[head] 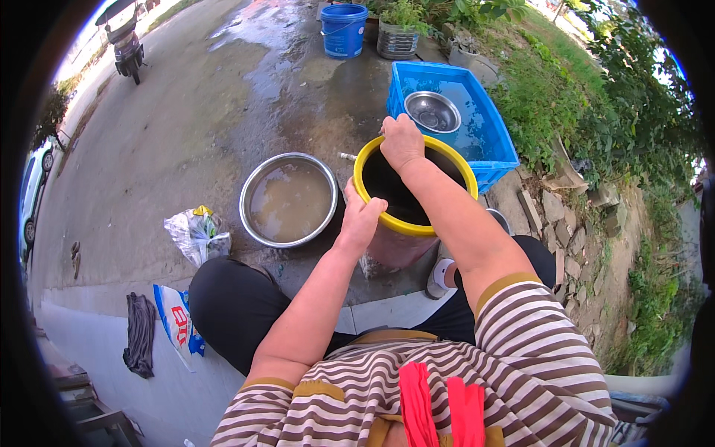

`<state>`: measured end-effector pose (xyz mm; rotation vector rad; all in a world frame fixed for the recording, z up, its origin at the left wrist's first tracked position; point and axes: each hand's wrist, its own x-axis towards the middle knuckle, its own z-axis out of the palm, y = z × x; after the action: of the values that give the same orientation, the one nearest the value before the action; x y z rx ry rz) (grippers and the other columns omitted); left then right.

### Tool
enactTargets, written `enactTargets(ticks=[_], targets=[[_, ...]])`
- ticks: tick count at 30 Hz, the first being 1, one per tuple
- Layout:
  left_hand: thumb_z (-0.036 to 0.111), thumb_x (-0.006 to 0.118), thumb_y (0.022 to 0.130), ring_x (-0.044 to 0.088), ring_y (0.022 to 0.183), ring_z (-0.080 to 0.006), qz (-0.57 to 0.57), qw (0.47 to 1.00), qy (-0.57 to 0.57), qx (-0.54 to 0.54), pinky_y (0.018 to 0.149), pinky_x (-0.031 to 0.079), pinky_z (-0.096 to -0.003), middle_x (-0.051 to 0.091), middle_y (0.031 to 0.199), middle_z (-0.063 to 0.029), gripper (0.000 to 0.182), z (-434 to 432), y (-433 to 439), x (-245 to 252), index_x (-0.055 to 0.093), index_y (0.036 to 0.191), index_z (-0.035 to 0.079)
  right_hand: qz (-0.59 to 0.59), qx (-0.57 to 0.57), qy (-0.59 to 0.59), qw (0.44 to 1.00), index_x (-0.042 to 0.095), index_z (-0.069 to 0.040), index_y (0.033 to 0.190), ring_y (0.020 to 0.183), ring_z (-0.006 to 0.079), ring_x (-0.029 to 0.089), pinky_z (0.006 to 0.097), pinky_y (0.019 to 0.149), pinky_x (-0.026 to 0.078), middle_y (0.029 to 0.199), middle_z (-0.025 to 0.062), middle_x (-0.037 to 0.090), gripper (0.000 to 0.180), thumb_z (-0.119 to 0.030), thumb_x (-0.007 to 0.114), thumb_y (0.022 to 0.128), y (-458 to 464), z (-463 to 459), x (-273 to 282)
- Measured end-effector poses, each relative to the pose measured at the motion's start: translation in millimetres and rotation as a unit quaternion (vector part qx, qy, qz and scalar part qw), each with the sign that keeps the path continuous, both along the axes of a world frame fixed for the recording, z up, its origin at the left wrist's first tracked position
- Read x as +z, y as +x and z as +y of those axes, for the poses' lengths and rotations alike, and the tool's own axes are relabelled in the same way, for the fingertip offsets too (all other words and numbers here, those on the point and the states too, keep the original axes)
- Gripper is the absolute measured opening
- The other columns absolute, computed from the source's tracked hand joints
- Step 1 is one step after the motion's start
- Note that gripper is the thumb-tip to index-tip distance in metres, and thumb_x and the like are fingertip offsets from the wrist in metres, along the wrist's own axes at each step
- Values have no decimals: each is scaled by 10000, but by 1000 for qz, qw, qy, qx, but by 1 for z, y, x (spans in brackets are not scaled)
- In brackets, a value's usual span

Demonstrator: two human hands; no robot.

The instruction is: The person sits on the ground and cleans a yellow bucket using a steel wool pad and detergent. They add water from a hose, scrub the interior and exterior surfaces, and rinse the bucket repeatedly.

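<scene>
A round bucket with a thick yellow rim (416, 228) and a dark inside stands tilted between my knees. My left hand (360, 215) grips its near left rim, with the thumb over the top edge. At the far rim, my right hand (402, 144) is curled with knuckles up; whether it holds anything is hidden under the fingers. Left of the bucket sits a steel basin (289, 201) of cloudy, brownish water. Behind it, a blue plastic crate (491, 134) holds water, with a small metal bowl (433, 112) in it.
A clear plastic bag (198, 234), a printed packet (181, 324) and a dark cloth (139, 335) lie at left. A blue pail (344, 32) and potted plants (397, 36) stand beyond. Stones (558, 218) edge the right side. A three-wheeler (125, 47) is far off.
</scene>
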<state>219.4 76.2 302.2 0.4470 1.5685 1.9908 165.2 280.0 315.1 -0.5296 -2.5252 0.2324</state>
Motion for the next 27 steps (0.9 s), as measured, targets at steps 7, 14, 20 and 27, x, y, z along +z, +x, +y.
enactTargets(ticks=[7, 14, 20, 27], targets=[[114, 619, 874, 516, 1264, -233, -29, 999, 7, -31, 1074, 446, -366, 483, 1410, -172, 823, 0, -4, -2, 222, 1580, -26, -21, 290, -260, 921, 760, -36, 890, 949, 360, 699, 428, 863, 554, 957, 178, 708, 57, -86, 756, 863, 53, -58, 34], [83, 590, 885, 518, 1126, -159, 58, 998, -2, 11, 1001, 453, -315, 490, 1299, -100, 759, 1, -2, -11, 265, 1566, 2, -2, 285, -199, 938, 766, -54, 907, 915, 373, 695, 436, 823, 558, 966, 173, 697, 45, -88, 742, 889, 39, -40, 25], [90, 601, 901, 507, 1162, -171, -8, 1000, 3, -9, 1025, 443, -312, 466, 1358, -111, 818, 1, 1, 1, 206, 1612, 1, -47, 15, -50, 998, 752, -93, 915, 951, 369, 704, 465, 874, 569, 1013, 151, 703, 50, -116, 712, 896, 1, -13, 11], [99, 623, 880, 502, 1159, -166, -13, 1000, -7, -20, 999, 448, -316, 487, 1276, -89, 676, 4, -1, -9, 347, 1490, 7, -72, 306, -311, 897, 784, -52, 882, 889, 315, 706, 397, 824, 563, 882, 141, 715, 50, -63, 775, 834, 57, -53, 44]])
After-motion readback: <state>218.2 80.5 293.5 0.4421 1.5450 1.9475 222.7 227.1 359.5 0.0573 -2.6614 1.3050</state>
